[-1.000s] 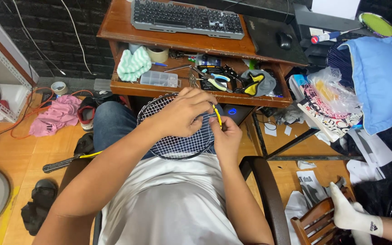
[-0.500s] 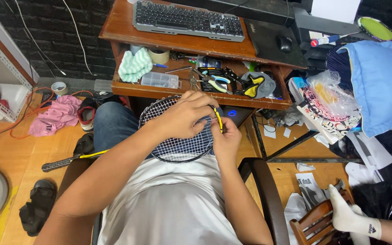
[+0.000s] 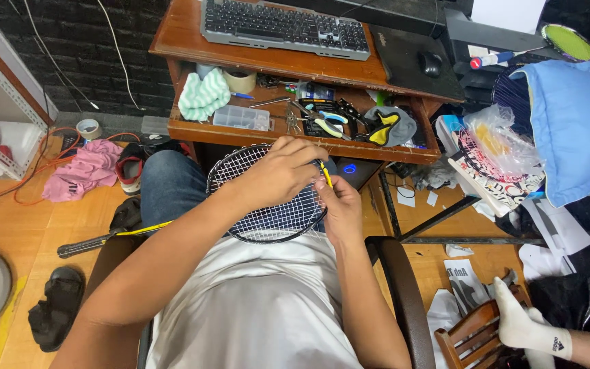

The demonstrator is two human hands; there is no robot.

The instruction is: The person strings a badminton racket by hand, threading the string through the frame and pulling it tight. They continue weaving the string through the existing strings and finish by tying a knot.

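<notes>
Racket (image 3: 268, 219) unmoved on lap; left hand (image 3: 278, 174) & right hand (image 3: 339, 205) still pinching its frame.

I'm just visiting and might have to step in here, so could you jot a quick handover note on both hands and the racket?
Left hand: lies over the strings of the black-framed badminton racket on the lap, gripping its rim.
Right hand: pinches a thin yellow tool at the frame's right edge.
Done: the string bed looks fully woven.
Left: work at that edge is unfinished; pliers and cutters lie on the wooden shelf.

Head view, steeply downward (close)
</notes>
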